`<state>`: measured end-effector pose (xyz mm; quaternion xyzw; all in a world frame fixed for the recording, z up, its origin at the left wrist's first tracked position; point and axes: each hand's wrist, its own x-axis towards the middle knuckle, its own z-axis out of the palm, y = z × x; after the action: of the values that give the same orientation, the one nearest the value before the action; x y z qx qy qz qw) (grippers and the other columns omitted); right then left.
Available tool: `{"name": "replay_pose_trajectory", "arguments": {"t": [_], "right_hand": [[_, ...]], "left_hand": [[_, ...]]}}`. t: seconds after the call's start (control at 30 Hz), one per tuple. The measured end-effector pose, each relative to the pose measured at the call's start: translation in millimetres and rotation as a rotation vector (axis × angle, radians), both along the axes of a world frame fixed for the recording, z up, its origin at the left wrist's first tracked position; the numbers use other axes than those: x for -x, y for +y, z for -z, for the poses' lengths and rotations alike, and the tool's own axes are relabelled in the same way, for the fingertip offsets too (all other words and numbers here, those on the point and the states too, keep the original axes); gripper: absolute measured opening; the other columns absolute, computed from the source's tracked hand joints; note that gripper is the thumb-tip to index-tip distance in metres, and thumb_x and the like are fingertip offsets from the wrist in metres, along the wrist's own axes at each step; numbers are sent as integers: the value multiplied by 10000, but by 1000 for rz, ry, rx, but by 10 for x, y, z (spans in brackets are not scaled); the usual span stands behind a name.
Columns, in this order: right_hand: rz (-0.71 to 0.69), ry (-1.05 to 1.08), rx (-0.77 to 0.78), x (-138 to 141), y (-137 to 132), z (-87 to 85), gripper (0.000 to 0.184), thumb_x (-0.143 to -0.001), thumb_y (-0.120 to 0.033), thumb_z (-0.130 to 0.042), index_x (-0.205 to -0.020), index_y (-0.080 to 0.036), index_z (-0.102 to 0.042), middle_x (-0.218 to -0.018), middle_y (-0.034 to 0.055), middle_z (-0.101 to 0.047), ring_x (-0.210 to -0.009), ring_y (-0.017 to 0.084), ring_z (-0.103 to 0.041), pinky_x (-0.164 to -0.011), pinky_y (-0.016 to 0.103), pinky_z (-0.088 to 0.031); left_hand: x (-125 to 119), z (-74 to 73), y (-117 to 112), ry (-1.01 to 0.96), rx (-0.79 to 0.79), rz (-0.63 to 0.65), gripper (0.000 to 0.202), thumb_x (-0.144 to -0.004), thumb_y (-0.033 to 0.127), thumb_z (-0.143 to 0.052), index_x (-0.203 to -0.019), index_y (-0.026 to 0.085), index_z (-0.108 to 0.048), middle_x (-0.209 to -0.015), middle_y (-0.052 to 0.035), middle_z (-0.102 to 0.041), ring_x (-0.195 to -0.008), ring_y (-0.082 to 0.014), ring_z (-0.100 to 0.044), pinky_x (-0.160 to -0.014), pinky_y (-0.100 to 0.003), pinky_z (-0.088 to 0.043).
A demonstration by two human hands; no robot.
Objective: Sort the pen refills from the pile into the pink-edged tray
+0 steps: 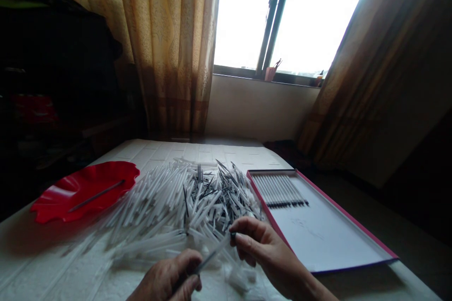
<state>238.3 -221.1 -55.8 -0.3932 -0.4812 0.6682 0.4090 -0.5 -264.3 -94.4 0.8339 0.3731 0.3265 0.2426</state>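
Observation:
My left hand [169, 280] is closed round the lower end of a thin pen refill [212, 256] near the table's front edge. My right hand [261, 244] pinches the same refill's upper end with thumb and forefinger. Just behind both hands lies a big heap of white tubes and dark-tipped refills [183, 202], spread across the middle of the white table [52, 263]. To the right stands a shallow pink-rimmed white tray [353, 225] with a neat row of several refills [278, 190] at its far end.
A red wavy-edged plate [56, 197] at the left holds one thin dark stick [97, 195]. Curtains [169, 42] hang on both sides of a bright window [296, 14]. Dark furniture fills the left side.

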Motion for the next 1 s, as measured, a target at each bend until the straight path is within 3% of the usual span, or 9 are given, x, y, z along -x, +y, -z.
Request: {"name": "replay_pose_trajectory", "arguments": {"t": [0.2,0.4,0.6,0.77,1.0], "right_hand": [[-12,-79,-86,-4,-15,-50,529,-603,-603,-859,-845,-159,-708,-595,-53,-575,-516,55,-445,-487,183,-326],[-23,-122,-206,-14,-30,-98,381,-682,-501,-839,-814,-175,-694,-699,-21,-623,-600,92,-500,-555,222,-400],[-72,-129,-146,-34,-8,-64,389,-695,-487,-834,-826,-168,-654,-661,-28,-621,-558,85,-518,-498,200,-367],[-39,-5,-107,-66,23,20,529,-675,-562,-838,-1023,-188,-698,-731,-14,-667,-528,66,-518,-492,193,-374],[-13,-5,-91,-48,39,15,502,-665,-580,-838,-875,-169,-642,-765,38,-713,-594,117,-593,-505,211,-402]], "left_hand": [[2,13,7,-1,16,-6,138,-936,156,-443,-914,261,-530,-706,59,-657,-597,-104,-640,-564,-129,-442],[15,38,-12,-12,-20,-12,150,-924,134,-450,-943,272,-504,-721,62,-666,-600,-108,-641,-560,-141,-435],[37,97,32,-58,-133,13,211,-923,124,-438,-1044,282,-507,-705,66,-648,-569,-104,-631,-540,-137,-433],[60,96,29,-72,-149,5,249,-916,111,-462,-1086,289,-496,-706,76,-634,-565,-97,-620,-549,-132,-434],[40,69,-19,-73,-75,-64,228,-926,128,-449,-1062,298,-520,-732,72,-645,-609,-105,-628,-589,-148,-438]]}}
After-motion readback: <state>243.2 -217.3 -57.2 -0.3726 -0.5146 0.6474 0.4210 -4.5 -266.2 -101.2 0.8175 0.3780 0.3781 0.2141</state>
